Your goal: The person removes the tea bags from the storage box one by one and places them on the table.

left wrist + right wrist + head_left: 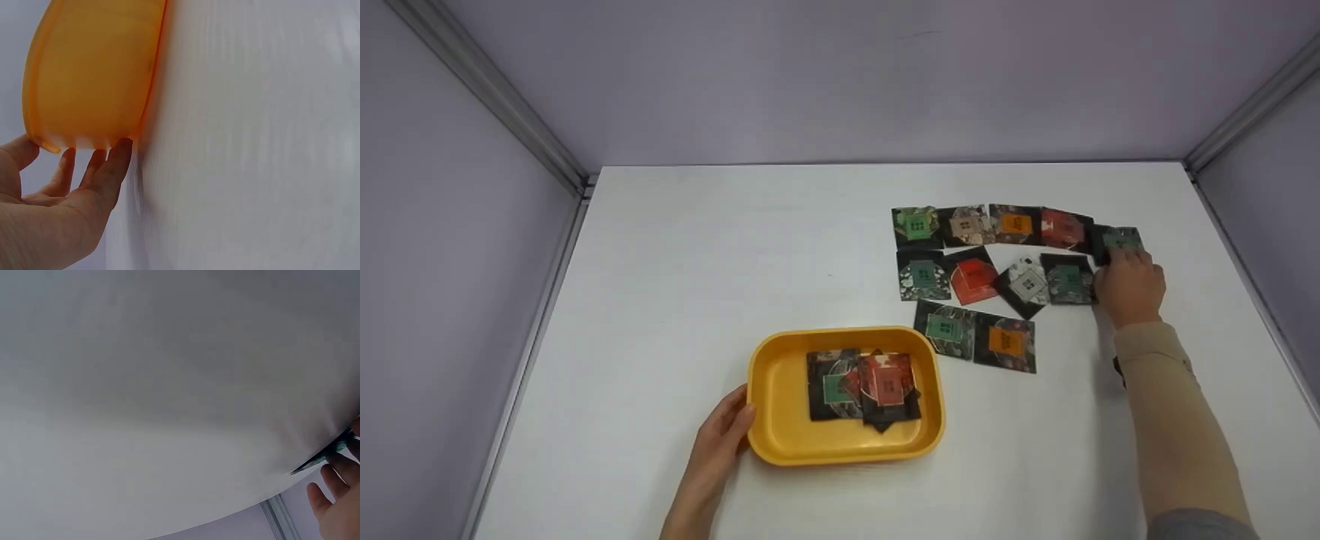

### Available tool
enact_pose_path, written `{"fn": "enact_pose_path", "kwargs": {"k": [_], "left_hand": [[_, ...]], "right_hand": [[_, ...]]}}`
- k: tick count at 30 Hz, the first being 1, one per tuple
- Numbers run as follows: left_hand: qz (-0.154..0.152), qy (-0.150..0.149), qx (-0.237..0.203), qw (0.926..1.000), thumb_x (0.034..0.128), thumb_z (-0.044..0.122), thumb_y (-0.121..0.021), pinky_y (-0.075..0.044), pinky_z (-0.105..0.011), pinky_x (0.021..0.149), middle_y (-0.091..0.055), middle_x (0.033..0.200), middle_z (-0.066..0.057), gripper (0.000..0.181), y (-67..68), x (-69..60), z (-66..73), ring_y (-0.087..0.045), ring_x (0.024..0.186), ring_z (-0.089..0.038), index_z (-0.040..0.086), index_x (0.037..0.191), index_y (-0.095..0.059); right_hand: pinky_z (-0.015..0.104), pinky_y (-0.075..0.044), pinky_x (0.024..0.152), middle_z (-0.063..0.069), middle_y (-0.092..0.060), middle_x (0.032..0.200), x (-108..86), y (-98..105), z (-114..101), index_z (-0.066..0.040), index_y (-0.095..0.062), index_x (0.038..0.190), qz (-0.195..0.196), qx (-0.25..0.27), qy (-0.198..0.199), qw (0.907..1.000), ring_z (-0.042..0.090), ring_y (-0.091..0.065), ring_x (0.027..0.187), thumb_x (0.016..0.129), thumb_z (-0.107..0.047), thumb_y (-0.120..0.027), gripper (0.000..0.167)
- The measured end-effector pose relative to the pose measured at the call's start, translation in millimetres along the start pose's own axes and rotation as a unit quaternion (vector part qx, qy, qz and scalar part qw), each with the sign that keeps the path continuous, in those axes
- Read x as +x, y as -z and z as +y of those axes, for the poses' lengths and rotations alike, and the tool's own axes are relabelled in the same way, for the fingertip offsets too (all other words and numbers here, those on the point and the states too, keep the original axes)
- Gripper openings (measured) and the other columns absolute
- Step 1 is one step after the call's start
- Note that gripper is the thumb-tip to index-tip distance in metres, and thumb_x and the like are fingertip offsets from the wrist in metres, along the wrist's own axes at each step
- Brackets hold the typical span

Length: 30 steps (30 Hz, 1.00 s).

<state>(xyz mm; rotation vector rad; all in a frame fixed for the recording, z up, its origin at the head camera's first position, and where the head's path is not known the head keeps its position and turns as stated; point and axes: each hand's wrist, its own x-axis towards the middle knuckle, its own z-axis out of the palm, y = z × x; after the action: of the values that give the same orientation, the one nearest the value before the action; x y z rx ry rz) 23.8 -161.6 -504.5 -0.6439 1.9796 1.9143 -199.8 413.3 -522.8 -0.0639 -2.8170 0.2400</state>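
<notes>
In the head view my left hand (pixel 721 439) holds the left end of a yellow plastic tray (pixel 776 442), thumb at the rim. The left wrist view shows my fingers against its end wall. Inside the tray, toward its right side, lie overlapping flat dark packets with green and red labels. At the far right my right hand (pixel 1130 289) touches a dark square packet with a green label (pixel 1123 236), partly covered by the fingers. In the right wrist view the fingertips rest on that packet (pixel 315 462), which lies flat or nearly flat on the table.
Several similar packets lie in uneven rows right of centre, including a red-labelled one (pixel 1063 229), a white one (pixel 1024 285) and an orange-labelled one (pixel 1005 342). The white table (pixel 675 262) meets a pale wall (pixel 840 90) behind and side walls with metal edges.
</notes>
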Motion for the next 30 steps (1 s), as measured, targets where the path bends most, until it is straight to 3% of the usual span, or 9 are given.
{"fn": "enact_pose_path", "kwargs": {"k": [6, 11, 14, 16, 20, 24, 30], "left_hand": [[0.001, 0.005, 0.003, 1.0, 0.0986, 0.047, -0.058, -0.04, -0.043, 0.11, -0.039, 0.155, -0.015, 0.069, -0.3, 0.8, -0.5, -0.045, 0.135, -0.027, 0.007, 0.152, -0.038], [-0.001, 0.0, 0.006, 1.0, 0.0989, 0.045, -0.058, -0.047, -0.036, 0.102, -0.042, 0.153, -0.014, 0.067, 0.7, 0.4, 0.6, -0.05, 0.129, -0.025, 0.008, 0.151, -0.039], [-0.004, -0.003, 0.009, 0.9999, 0.099, 0.044, -0.058, -0.048, -0.032, 0.1, -0.043, 0.152, -0.015, 0.066, 1.1, -0.5, 1.5, -0.051, 0.128, -0.024, 0.008, 0.151, -0.04], [-0.008, -0.011, 0.003, 0.9999, 0.1001, 0.04, -0.058, -0.049, -0.031, 0.099, -0.043, 0.152, -0.015, 0.063, 1.6, -0.7, 1.0, -0.051, 0.128, -0.025, 0.007, 0.15, -0.04], [-0.012, -0.018, -0.003, 0.9998, 0.101, 0.037, -0.057, -0.049, -0.03, 0.098, -0.042, 0.152, -0.015, 0.061, 2.2, -0.8, 0.3, -0.051, 0.129, -0.026, 0.006, 0.15, -0.039], [-0.007, -0.008, 0.0, 0.9999, 0.1, 0.041, -0.058, -0.048, -0.034, 0.102, -0.04, 0.153, -0.016, 0.064, 1.6, -0.5, 0.5, -0.049, 0.131, -0.026, 0.006, 0.151, -0.039], [-0.006, 0.005, 0.002, 1.0, 0.0991, 0.042, -0.059, -0.042, -0.042, 0.108, -0.039, 0.154, -0.015, 0.066, 0.6, 0.3, 1.4, -0.045, 0.135, -0.027, 0.007, 0.151, -0.039]], "right_hand": [[0.07, -0.041, 0.087, 0.042, -0.052, 0.122, 4.7, 2.1, 2.2, 0.02, -0.05, 0.125, -0.071, -0.007, -0.013, 0.9973, 0.056, -0.047, 0.115, 0.093, -0.004, -0.052, 0.04], [0.068, -0.041, 0.084, 0.041, -0.054, 0.119, 7.4, 9.6, -3.1, 0.017, -0.052, 0.124, -0.096, -0.033, -0.021, 0.9946, 0.056, -0.05, 0.111, 0.092, -0.006, -0.053, 0.04], [0.067, -0.043, 0.079, 0.041, -0.058, 0.109, 8.8, 13.1, -8.7, 0.019, -0.057, 0.113, -0.055, -0.035, -0.003, 0.9979, 0.056, -0.053, 0.102, 0.09, -0.003, -0.057, 0.033], [0.066, -0.045, 0.073, 0.038, -0.062, 0.1, 8.8, 14.1, -12.8, 0.018, -0.062, 0.104, -0.002, -0.033, 0.031, 0.999, 0.054, -0.057, 0.094, 0.087, 0.0, -0.06, 0.025], [0.064, -0.048, 0.071, 0.032, -0.067, 0.095, 8.2, 15.4, -21.8, 0.014, -0.067, 0.096, 0.074, -0.031, 0.108, 0.9909, 0.05, -0.061, 0.091, 0.085, 0.005, -0.062, 0.015], [0.062, -0.05, 0.078, 0.028, -0.068, 0.101, 6.2, 18.4, -33.9, 0.011, -0.068, 0.096, 0.096, -0.027, 0.165, 0.9813, 0.047, -0.062, 0.095, 0.085, 0.005, -0.061, 0.015], [0.058, -0.053, 0.065, 0.025, -0.07, 0.1, -3.1, 24.6, -59.5, 0.008, -0.069, 0.099, 0.104, -0.027, 0.224, 0.9685, 0.044, -0.064, 0.087, 0.086, 0.001, -0.063, 0.016]]}}
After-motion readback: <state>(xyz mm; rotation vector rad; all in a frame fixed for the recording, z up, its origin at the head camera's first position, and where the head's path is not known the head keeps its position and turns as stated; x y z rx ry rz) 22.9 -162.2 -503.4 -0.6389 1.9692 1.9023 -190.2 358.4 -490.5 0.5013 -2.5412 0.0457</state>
